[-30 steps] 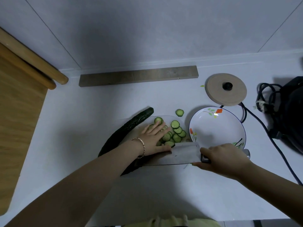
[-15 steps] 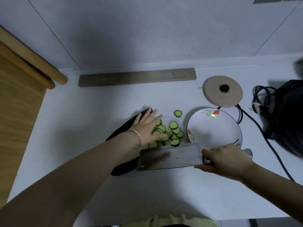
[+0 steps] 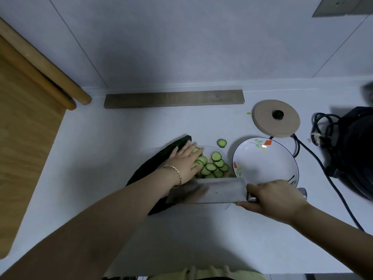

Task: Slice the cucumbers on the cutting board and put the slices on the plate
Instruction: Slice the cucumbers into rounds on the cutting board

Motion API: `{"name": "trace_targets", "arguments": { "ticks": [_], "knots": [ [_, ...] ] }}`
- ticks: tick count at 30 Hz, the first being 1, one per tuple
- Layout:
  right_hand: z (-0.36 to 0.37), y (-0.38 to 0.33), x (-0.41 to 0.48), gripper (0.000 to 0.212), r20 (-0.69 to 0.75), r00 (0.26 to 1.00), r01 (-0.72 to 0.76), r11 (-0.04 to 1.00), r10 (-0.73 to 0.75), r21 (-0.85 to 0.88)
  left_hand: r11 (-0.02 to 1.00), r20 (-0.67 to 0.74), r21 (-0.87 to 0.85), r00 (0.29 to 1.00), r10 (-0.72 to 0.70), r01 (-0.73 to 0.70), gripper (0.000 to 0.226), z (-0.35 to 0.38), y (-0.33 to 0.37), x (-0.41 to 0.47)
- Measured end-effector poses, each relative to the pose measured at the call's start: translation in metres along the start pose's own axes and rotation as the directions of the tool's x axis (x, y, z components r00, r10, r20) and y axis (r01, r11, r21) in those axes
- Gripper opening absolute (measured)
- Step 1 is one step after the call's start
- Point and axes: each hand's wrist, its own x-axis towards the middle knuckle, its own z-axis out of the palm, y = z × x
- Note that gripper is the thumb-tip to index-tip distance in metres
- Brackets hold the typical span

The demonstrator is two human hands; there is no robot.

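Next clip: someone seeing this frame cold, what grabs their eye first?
Probably the broad cleaver at centre, held flat in the right hand, beside the pile of cucumber slices that the left hand rests on. Just right of the pile sits the flowered plate, with no slices in it, and one stray slice lies on the counter behind the pile.

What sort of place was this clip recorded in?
Most likely a home kitchen counter. A steel cleaver in the right hand lies beside a heap of green cucumber slices, a white floral plate waits alongside, and a round tan pot lid rests near the tiled wall.
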Motion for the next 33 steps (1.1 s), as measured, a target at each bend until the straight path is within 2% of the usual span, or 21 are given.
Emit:
{"name": "trace_targets", "arguments": {
  "ticks": [2,4,6,8,9,10,11,12,13,14,16,17,20,25,28,33],
  "knots": [
    [-0.002,-0.006,-0.008,0.052,0.176,0.975,-0.152,0.984,0.135,0.091,0.999,-0.144,-0.028,0.989,0.035,-0.04,0.049,-0.019,0.003,-0.011],
    [0.001,-0.013,-0.012,0.047,0.312,0.91,-0.365,0.885,0.272,0.291,0.992,-0.423,-0.086,0.904,0.052,-0.097,0.035,-0.034,0.002,-0.027],
    [0.005,-0.022,-0.013,0.051,0.367,0.873,-0.475,0.737,0.322,0.482,0.98,-0.658,-0.184,0.75,-0.069,-0.071,0.024,-0.038,-0.003,-0.047],
    [0.011,-0.029,-0.013,0.052,0.452,0.82,-0.572,0.554,0.352,0.605,0.957,-0.731,-0.291,0.643,-0.231,0.012,0.019,-0.022,-0.011,-0.064],
    [0.013,-0.031,-0.013,0.05,0.499,0.792,-0.611,0.483,0.353,0.627,0.947,-0.729,-0.318,0.627,-0.274,0.045,0.017,-0.01,-0.013,-0.071],
    [0.015,-0.034,-0.012,0.05,0.539,0.766,-0.643,0.433,0.351,0.632,0.943,-0.705,-0.325,0.645,-0.293,0.073,0.016,0.003,-0.014,-0.077],
    [0.015,-0.036,-0.012,0.049,0.568,0.746,-0.666,0.391,0.347,0.636,0.945,-0.645,-0.311,0.709,-0.287,0.1,0.017,0.017,-0.014,-0.081],
    [0.016,-0.038,-0.012,0.049,0.591,0.731,-0.682,0.359,0.341,0.637,0.954,-0.537,-0.268,0.801,-0.264,0.135,0.022,0.029,-0.013,-0.084],
    [0.017,-0.04,-0.011,0.05,0.605,0.723,-0.691,0.352,0.335,0.631,0.965,-0.412,-0.197,0.878,-0.243,0.175,0.032,0.041,-0.013,-0.085],
    [0.018,-0.043,-0.01,0.05,0.614,0.718,-0.695,0.368,0.328,0.617,0.974,-0.31,-0.105,0.924,-0.223,0.2,0.042,0.052,-0.014,-0.085],
    [0.019,-0.049,-0.008,0.051,0.623,0.719,-0.69,0.425,0.309,0.586,0.986,-0.216,0.009,0.964,-0.158,0.164,0.052,0.06,-0.013,-0.086],
    [0.02,-0.051,-0.007,0.05,0.628,0.718,-0.687,0.451,0.3,0.57,0.988,-0.227,0.055,0.966,-0.125,0.141,0.053,0.065,-0.014,-0.087],
    [0.024,-0.057,-0.005,0.051,0.656,0.702,-0.691,0.491,0.278,0.531,0.978,-0.269,0.092,0.95,-0.157,0.187,0.052,0.078,-0.022,-0.091],
    [0.028,-0.062,-0.005,0.052,0.728,0.632,-0.769,0.33,0.266,0.547,0.976,-0.297,0.041,0.935,-0.191,0.213,0.051,0.077,-0.031,-0.097],
    [0.026,-0.057,-0.004,0.052,0.751,0.587,-0.809,0.217,0.302,0.546,0.97,-0.295,-0.008,0.926,-0.236,0.244,0.038,0.07,-0.021,-0.093],
    [0.017,-0.05,-0.003,0.053,0.736,0.591,-0.804,0.173,0.331,0.568,0.967,-0.267,0.059,0.938,-0.222,0.246,0.039,0.073,-0.005,-0.079]
  ]
}}
